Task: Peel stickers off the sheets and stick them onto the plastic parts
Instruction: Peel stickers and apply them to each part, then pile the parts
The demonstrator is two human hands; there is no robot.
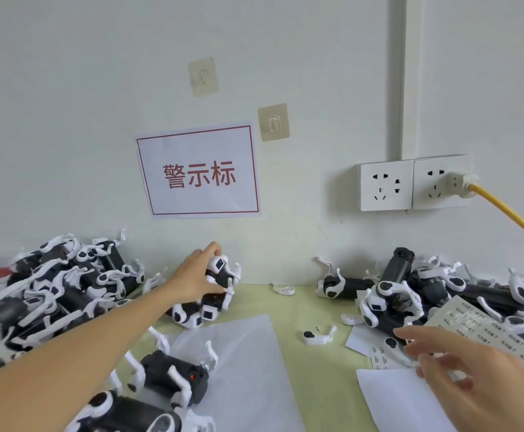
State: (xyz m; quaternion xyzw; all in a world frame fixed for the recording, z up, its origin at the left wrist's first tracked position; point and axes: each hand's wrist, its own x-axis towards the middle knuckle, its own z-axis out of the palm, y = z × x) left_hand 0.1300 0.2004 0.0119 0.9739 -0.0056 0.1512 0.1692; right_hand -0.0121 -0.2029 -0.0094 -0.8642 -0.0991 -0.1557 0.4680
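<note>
I'm seeing the left hand [196, 277] gripping a black-and-white part [220, 275] near the wall, atop a small cluster. The right hand [460, 366] is hovering with fingers spread loosely over the sticker sheet [485, 332], holding nothing.

red-bordered sign [197, 174], two wall hooks [203, 77], sockets [385, 185], yellow cable [510, 213].

Left arm is stretched way out toward the far middle, left hand [199, 275] with fingers curled down in a grip. Right hand [460, 366] hovers near right, fingers loosely spread (holding nothing, looks like).
</note>
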